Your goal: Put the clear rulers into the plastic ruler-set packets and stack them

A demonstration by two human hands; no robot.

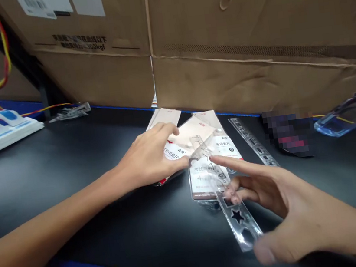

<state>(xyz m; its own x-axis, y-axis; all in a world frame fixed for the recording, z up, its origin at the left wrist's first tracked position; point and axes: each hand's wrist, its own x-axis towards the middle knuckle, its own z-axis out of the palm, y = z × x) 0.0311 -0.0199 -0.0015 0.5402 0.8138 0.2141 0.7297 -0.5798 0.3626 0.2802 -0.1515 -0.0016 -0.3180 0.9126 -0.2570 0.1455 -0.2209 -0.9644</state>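
Observation:
Several flat packets with white and pink printed faces (205, 187) lie overlapping in the middle of the black table. My left hand (154, 156) is over the left packets, its thumb and fingers apart, with the thumb tip beside a clear ruler. That clear stencil ruler (240, 221), with a star cut-out, slants across the packets toward the table's front. At its right side is my right hand (271, 195), forefinger stretched out and thumb apart near the ruler's lower end; the other fingers curl at its edge. Another clear stencil ruler (254, 143) lies to the right of the packets.
Large cardboard boxes (203, 77) stand along the back. A white power strip (4, 134) with red and yellow wires is at the left, near some clear plastic pieces (72, 112). A blurred dark object (288, 134) and a clear plastic item (343, 116) are at the right.

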